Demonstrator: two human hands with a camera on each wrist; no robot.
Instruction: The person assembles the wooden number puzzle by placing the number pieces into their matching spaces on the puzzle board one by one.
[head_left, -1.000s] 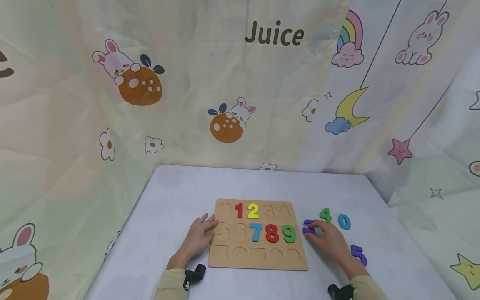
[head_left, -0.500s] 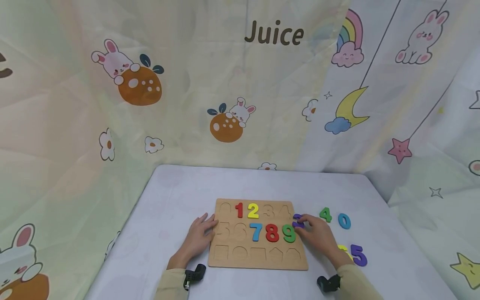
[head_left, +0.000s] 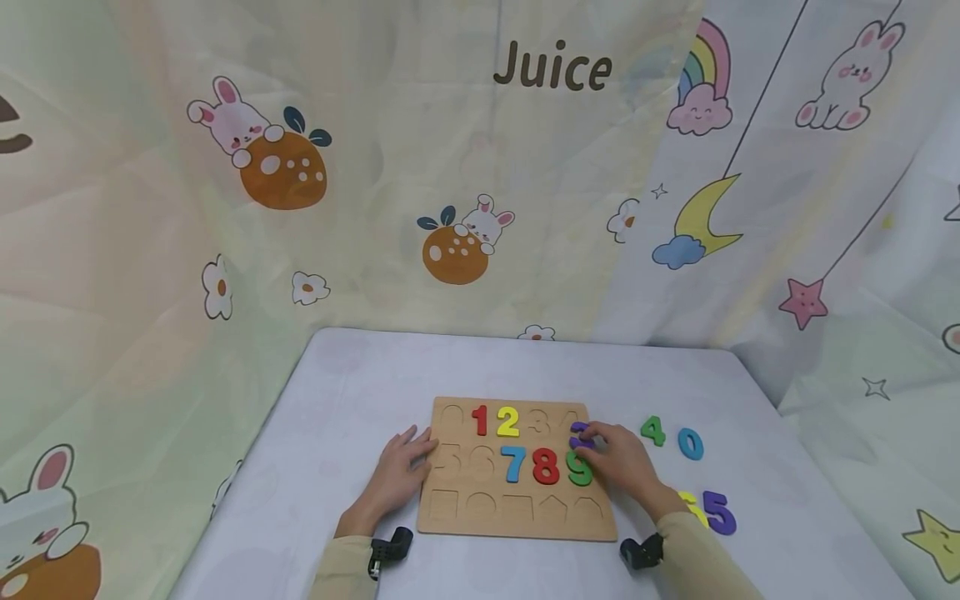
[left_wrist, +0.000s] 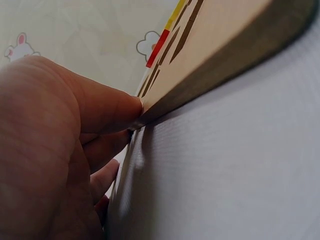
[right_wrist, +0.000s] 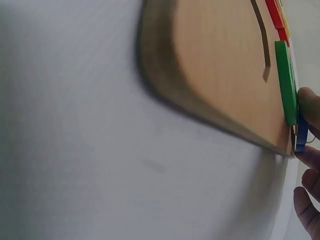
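A wooden number puzzle board (head_left: 517,525) lies on the white table, with empty outlined recesses and several coloured digits set in it. Against its left edge rests my left hand (head_left: 401,465), fingers extended; the left wrist view shows the thumb tip at the edge of the board (left_wrist: 210,75). My right hand (head_left: 624,460) pinches a purple number 3 (head_left: 580,442) between thumb and fingers, over the board's right side near the green 9 (head_left: 578,472). From the right wrist, the purple piece (right_wrist: 302,132) looks dark blue, right beside the green digit (right_wrist: 285,82).
Right of the board lie a green 4 (head_left: 653,431), a blue 0 (head_left: 691,444) and a purple 5 (head_left: 720,512). A yellow digit (head_left: 693,507) is partly hidden by the right forearm. A printed cloth (head_left: 375,250) hangs behind the table.
My right hand has carried the purple 3 leftward from the table onto the board's right side. The yellow digit has come into view beside the forearm. My left hand stays put.
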